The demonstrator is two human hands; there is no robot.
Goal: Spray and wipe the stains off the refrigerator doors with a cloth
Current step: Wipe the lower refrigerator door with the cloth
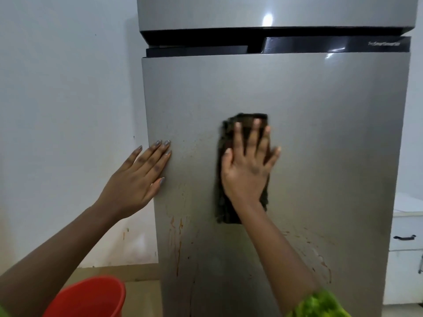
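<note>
Pressing flat: the right hand (pixel 248 165) lies palm-down on a dark cloth (pixel 225 207) against the lower refrigerator door (pixel 320 145). Its fingers are straight and spread wide with the tips pointing up and the thumb out to the side. Nothing curls round the cloth; palm and fingers alone pin it to the metal. The forearm climbs from the lower right, with a green sleeve (pixel 318 303) at the frame's bottom edge.

The cloth is a long folded strip. It shows just past the fingertips and hangs below the heel of the palm.

The left hand (pixel 137 177) is well apart from the cloth, laid flat on the same door's near edge. Its fingers are straight and close together, angled up toward the other hand, and the thumb tip rests on the door face. It holds nothing.

Reddish-brown stains (pixel 176 243) run in drips down the door, below the left hand and to the left of the right forearm. More specks lie on the far side of that forearm. Fine speckling sits between the two hands.

The upper door (pixel 229 12) is above the fingertips, beyond a dark band. A red bucket (pixel 91 298) sits under the left forearm, blurred. A white wall (pixel 68 88) is behind the left hand. A white cabinet (pixel 405 255) stands beyond the door on the right-hand side.
</note>
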